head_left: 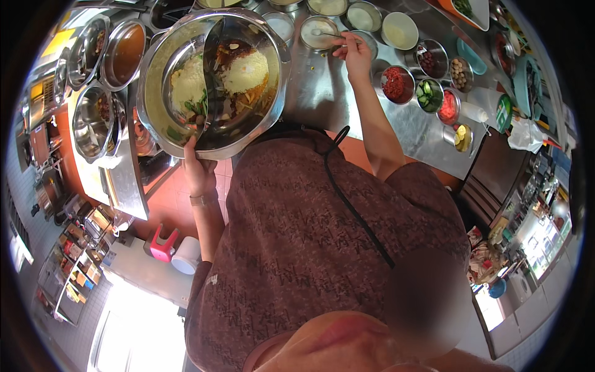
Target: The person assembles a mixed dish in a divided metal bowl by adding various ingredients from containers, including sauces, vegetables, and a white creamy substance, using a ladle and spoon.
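Note:
A large steel hot pot (147,93) with a curved divider fills the upper left of the head view. Pale yellow powder, green herbs and dark red and orange seasonings lie in its two halves. My left hand (199,172) grips the pot's near rim, thumb over the edge and the other fingers partly hidden beneath. To the right, my right hand (353,57) pinches the handle of a small metal spoon (331,35). The spoon's tip is at a steel bowl of white powder or grains (308,44). Other round bowls of pale contents stand beside it.
Right on the steel counter (409,133) are bowls of chopped red chilli (396,84), green slices (429,95) and yellow slices (460,137), near a white squeeze bottle (474,112). At left stand a pot of orange-brown liquid (127,54) and another steel pot (93,127).

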The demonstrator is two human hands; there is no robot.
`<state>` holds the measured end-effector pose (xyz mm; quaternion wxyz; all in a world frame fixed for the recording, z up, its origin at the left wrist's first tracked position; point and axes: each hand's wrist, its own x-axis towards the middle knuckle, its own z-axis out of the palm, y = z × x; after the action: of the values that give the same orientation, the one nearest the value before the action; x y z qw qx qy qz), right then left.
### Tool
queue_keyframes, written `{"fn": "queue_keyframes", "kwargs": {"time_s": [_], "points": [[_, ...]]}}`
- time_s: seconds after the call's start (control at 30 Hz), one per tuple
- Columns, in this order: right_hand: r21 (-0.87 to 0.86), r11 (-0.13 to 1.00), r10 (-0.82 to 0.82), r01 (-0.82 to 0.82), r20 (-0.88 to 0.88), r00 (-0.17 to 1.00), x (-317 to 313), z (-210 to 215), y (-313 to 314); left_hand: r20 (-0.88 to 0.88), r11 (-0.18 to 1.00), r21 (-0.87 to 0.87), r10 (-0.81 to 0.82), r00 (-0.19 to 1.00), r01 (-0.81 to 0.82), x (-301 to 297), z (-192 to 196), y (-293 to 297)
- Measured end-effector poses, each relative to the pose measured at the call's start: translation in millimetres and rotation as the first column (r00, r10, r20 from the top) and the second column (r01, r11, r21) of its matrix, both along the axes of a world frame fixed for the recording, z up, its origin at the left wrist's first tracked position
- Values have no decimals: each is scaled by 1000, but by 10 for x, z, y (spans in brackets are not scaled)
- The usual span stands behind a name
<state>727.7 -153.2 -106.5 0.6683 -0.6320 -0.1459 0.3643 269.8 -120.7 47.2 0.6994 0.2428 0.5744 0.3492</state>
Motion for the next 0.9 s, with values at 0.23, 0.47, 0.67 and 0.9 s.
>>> {"fn": "queue_keyframes", "kwargs": {"time_s": [0.23, 0.47, 0.67, 0.9], "points": [[52, 997, -59, 62, -69, 996, 59, -8, -86, 21, 999, 17, -37, 999, 37, 21, 21, 74], [108, 989, -86, 98, -113, 990, 41, 56, -130, -21, 999, 3, -39, 999, 39, 114, 97, 138], [140, 981, -116, 132, -116, 986, 18, 148, -180, -43, 998, 2, -70, 997, 70, 40, -3, 189], [136, 981, -119, 137, -132, 984, 30, 161, -192, -34, 994, 1, -112, 993, 112, 16, -38, 219]]}}
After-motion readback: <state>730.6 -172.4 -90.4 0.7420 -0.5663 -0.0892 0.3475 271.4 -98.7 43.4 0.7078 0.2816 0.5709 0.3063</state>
